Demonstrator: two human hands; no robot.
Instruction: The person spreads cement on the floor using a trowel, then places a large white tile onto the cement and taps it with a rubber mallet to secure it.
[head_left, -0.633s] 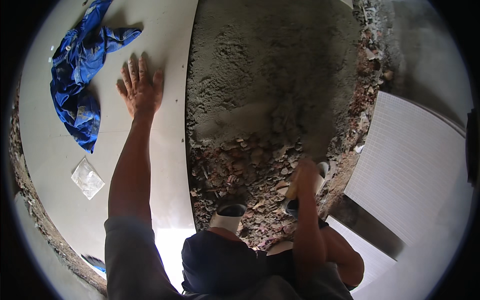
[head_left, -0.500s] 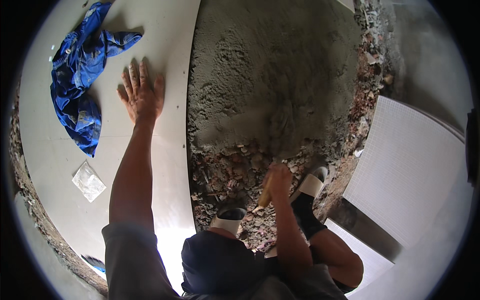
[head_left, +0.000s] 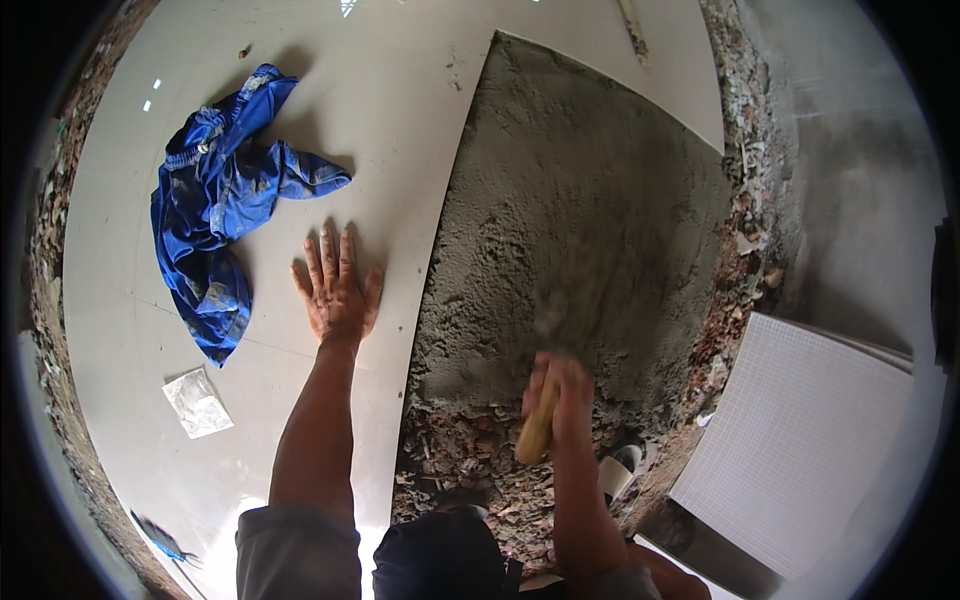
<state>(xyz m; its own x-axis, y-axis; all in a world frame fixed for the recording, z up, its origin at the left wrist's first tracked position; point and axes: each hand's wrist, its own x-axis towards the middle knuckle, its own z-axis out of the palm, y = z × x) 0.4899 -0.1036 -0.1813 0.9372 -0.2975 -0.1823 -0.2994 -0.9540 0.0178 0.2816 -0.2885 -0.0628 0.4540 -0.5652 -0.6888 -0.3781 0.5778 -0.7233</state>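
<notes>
My left hand (head_left: 335, 305) lies flat with fingers spread on pale glossy floor tiles (head_left: 400, 140), beside a crumpled, dirt-smeared blue cloth (head_left: 210, 220). In my right hand (head_left: 566, 395) is a yellowish wooden handle (head_left: 538, 430), held over a patch of wet grey mortar (head_left: 480, 270) along the tile edge; whatever tool head is at its upper end is too blurred to make out. Below the mortar is loose broken rubble (head_left: 465, 450), where my sandalled feet partly show.
A flat white packet (head_left: 197, 402) lies on the left tiles. Grid-backed tiles (head_left: 790, 450) are stacked at right, beside a rubble strip and grey concrete (head_left: 840, 200). A narrow stained stick (head_left: 633, 30) lies on the far tile. A small blue-and-black object (head_left: 160, 540) sits at lower left.
The view has shifted, so more tile and the mortar's far edge show. My right hand with the handle has moved left and further over the mortar; my left hand stays spread on the tile.
</notes>
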